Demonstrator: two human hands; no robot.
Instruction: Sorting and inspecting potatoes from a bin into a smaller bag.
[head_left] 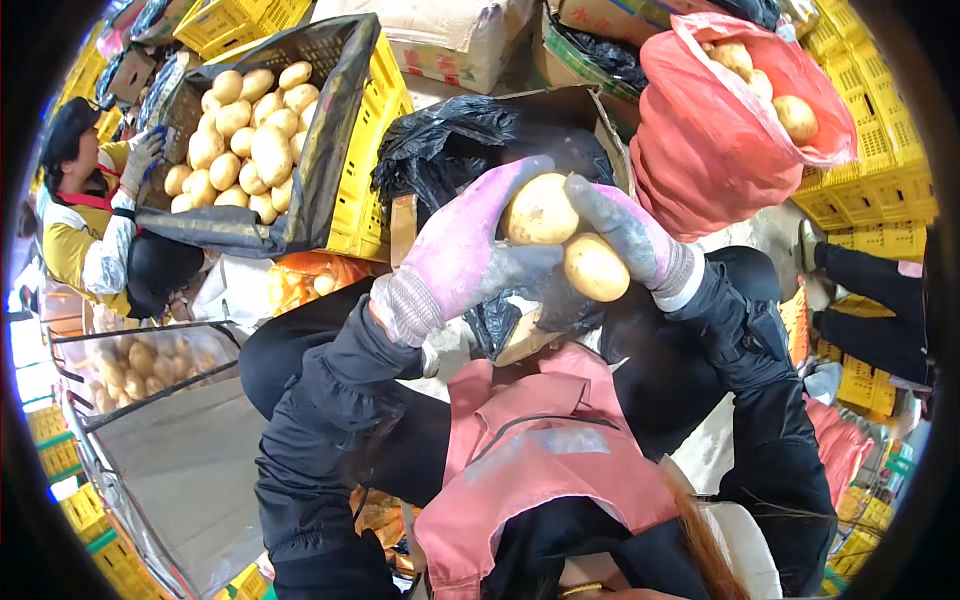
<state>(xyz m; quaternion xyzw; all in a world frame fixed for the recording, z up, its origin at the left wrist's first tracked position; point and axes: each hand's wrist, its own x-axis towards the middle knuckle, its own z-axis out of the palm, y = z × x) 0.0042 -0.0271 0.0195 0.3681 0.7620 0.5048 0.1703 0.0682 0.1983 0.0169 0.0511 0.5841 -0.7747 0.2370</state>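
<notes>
Two pale yellow potatoes are held close together in front of me, above a cardboard box [613, 150] lined with a black plastic bag [440, 140]. My left hand [475, 240], in a pink and grey glove, has its fingers and thumb closed around the upper potato [541, 208]. The lower potato [596, 267] rests against my right hand [632, 232], gloved alike and curled around its far side. The right fingertips reach up beside the upper potato. Part of the right hand's grip is hidden.
A black-lined yellow crate [365, 150] heaped with potatoes stands at the left, a co-worker [85, 220] beside it. At the right is an open red sack [690, 150] of potatoes. A metal-framed cart [170, 440] is lower left. Another person's legs [870, 310] show far right.
</notes>
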